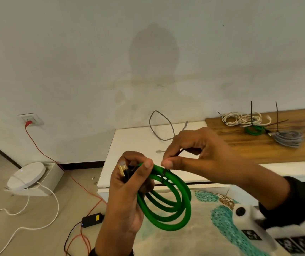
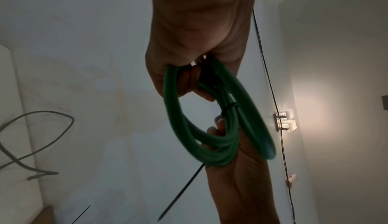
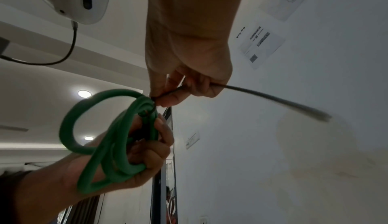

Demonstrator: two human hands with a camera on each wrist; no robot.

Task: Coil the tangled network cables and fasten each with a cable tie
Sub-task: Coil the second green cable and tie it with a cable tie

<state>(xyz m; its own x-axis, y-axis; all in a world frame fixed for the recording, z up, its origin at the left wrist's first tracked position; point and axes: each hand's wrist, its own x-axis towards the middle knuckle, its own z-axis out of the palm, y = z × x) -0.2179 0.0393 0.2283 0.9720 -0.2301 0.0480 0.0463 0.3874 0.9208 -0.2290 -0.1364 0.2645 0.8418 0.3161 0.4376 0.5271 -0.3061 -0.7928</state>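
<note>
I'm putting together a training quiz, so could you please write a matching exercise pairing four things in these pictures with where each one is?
Things:
1. green cable coil
2. cable tie tail
3. loose grey cable
4. grey tied coil

Places:
A. on the wooden board
B. on the white tabletop
C. gripped by the left hand
D. pinched by the right hand

Pairs: 1-C, 2-D, 3-B, 4-A

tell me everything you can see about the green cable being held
The green cable is thick, matte and rubbery-looking, wound into about three round loops held in the air. The left hand grips the coil beside its gold-tipped plugs. A thin black cable tie circles the strands, and the right hand pinches its tail.
</note>
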